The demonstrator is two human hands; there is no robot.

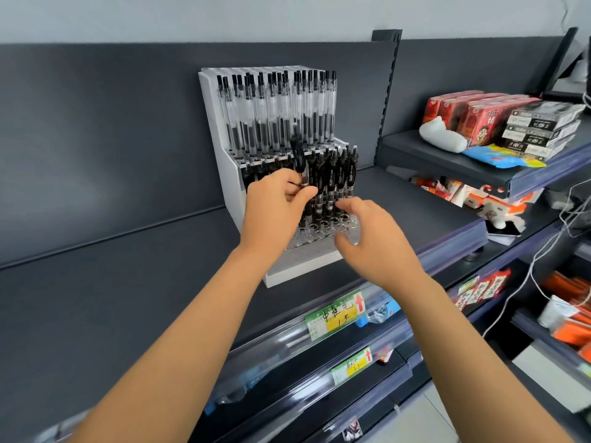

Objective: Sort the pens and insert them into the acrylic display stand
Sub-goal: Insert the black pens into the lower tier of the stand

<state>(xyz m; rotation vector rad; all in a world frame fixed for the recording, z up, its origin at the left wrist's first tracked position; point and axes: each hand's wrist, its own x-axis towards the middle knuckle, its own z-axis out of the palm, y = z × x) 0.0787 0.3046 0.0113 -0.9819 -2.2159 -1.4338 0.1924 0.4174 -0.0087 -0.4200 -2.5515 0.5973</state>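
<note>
A white stepped acrylic display stand (pixel 224 161) sits on a dark grey shelf. Its upper tier holds several clear pens with black caps (pixel 275 107). Its lower tier holds several black pens (pixel 332 183) on the right side, with empty holes (pixel 323 233) along the front rows. My left hand (pixel 271 203) grips a black pen (pixel 74 151), blurred and upright, in front of the stand's lower tier. My right hand (pixel 371 238) hovers at the stand's front right with fingers spread and loosely bent, holding nothing.
The dark shelf (pixel 112 282) stretches left of the stand. Red boxes (pixel 473 113), black boxes (pixel 537 129) and a white object (pixel 443 135) lie on the higher shelf at right. Price labels (pixel 332 314) line the shelf edge; cables (pixel 543 257) hang at right.
</note>
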